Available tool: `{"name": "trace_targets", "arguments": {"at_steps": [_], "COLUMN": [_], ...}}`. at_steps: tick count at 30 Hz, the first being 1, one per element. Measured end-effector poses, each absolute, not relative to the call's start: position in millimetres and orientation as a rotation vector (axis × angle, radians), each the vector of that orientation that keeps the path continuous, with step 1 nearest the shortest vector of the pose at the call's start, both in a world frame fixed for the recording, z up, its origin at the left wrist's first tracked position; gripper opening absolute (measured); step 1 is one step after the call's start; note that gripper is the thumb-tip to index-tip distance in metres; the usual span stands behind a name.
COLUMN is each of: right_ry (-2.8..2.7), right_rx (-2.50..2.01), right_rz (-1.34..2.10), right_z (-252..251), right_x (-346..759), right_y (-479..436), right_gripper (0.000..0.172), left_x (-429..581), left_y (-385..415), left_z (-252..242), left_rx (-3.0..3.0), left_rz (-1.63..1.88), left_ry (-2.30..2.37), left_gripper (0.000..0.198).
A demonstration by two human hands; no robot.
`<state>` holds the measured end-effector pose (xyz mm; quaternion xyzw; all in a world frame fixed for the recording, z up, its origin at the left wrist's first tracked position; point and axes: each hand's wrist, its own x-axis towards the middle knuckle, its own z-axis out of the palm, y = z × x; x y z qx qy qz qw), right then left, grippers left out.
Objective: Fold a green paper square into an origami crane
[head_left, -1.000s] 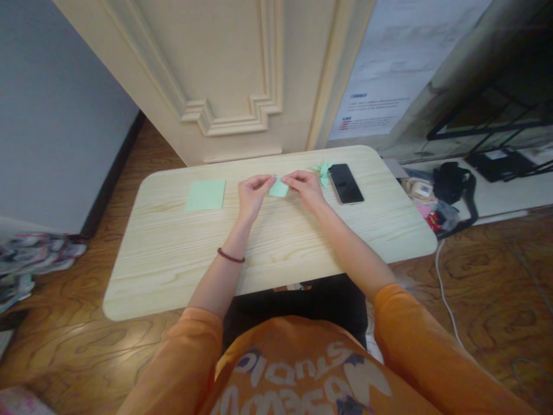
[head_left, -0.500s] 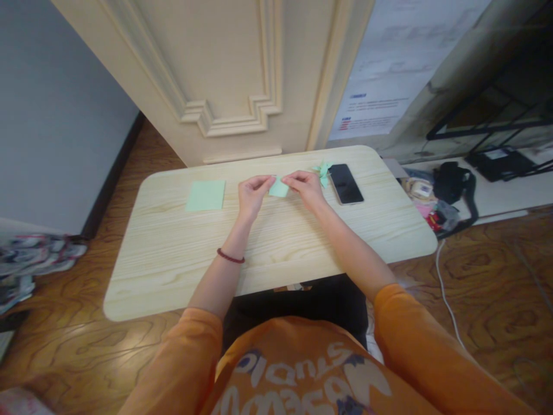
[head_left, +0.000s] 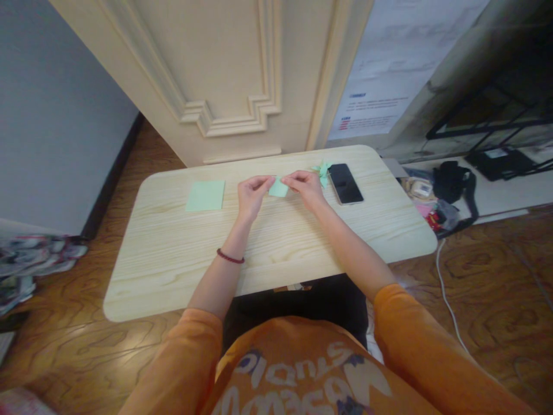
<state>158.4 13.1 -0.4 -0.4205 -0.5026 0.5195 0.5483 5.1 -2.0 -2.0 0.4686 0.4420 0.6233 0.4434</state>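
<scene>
Holding a small piece of green paper (head_left: 278,188) at the middle of the worktop (head_left: 173,253), toward the far edge. Pinching its left side with the left hand (head_left: 252,196) and its upper right corner with the right hand (head_left: 307,185), with the fingers of both clamped on the paper. Hard to tell whether touching the worktop or just above it. Has a larger, flat green sheet (head_left: 205,196) lying to the left, apart from the left hand. Has a pointed green paper shape (head_left: 323,172) just right of the right hand, close against the upper left corner of a phone (head_left: 346,184) with its dark screen up. Wearing a dark red bracelet (head_left: 230,257) on the left wrist and an orange shirt (head_left: 294,328) with pale lettering.
</scene>
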Motion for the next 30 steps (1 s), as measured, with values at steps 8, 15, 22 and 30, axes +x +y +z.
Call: {"name": "trace_targets", "arguments": {"at_steps": [8,15,22,30], "right_ry": [-1.189,-1.187,-1.19,-1.201], "right_rx": [-1.008,-1.019,-1.036,-1.025], "right_rz": [1.228,1.228,1.221,1.212], "right_z": [0.6,1.3,4.2,2.7], "right_x": [158.6,158.5,158.0,158.7], "right_y": [12.4,12.3,9.9,11.1], "right_gripper": [0.033,0.034,0.033,0.033], "left_x": [4.5,4.3,4.7,5.5], "left_y": [-1.5,-0.9,-2.5,-3.3], "left_z": [-3.8,-3.7,-0.2,1.1], "left_rx": [1.177,1.174,1.135,1.135], "left_rz": [1.54,1.537,1.516,1.513], "left_ry": [1.076,1.086,1.11,1.131], "left_gripper": [0.031,0.033,0.028,0.023]}}
